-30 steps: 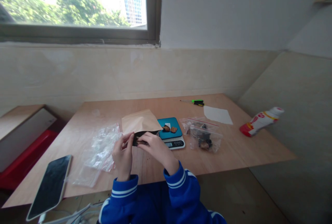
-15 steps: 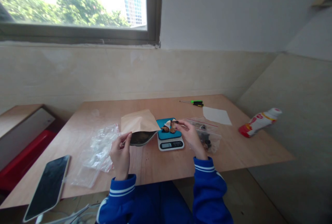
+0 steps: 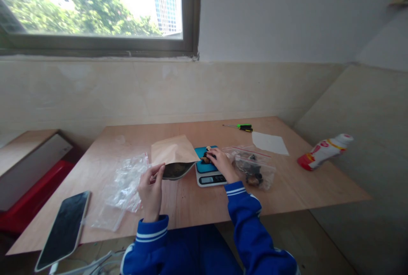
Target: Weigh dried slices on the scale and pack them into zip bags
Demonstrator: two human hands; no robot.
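Observation:
My left hand (image 3: 151, 190) pinches the near edge of a brown paper bag (image 3: 174, 147), whose mouth gapes toward me and shows a dark inside. To its right is a kitchen scale (image 3: 202, 180) with a blue top and a white body with a display. Over the blue top my right hand (image 3: 220, 162) is closed around dried brown pieces (image 3: 205, 158), which look like dried mushrooms; its fingers partly cover them. Just right of the scale lies a clear zip bag (image 3: 255, 168) with dark dried pieces inside.
Crumpled clear plastic bags (image 3: 126, 181) lie left of the paper bag, near a tablet (image 3: 65, 228) at the table's left edge. Farther back are screwdrivers (image 3: 244, 127) and a white sheet (image 3: 270, 143). A red-and-white bottle (image 3: 323, 152) is at the right.
My right hand has moved left and down over the scale, with its fingers now gathered around the brown pieces. My left hand keeps hold of the paper bag.

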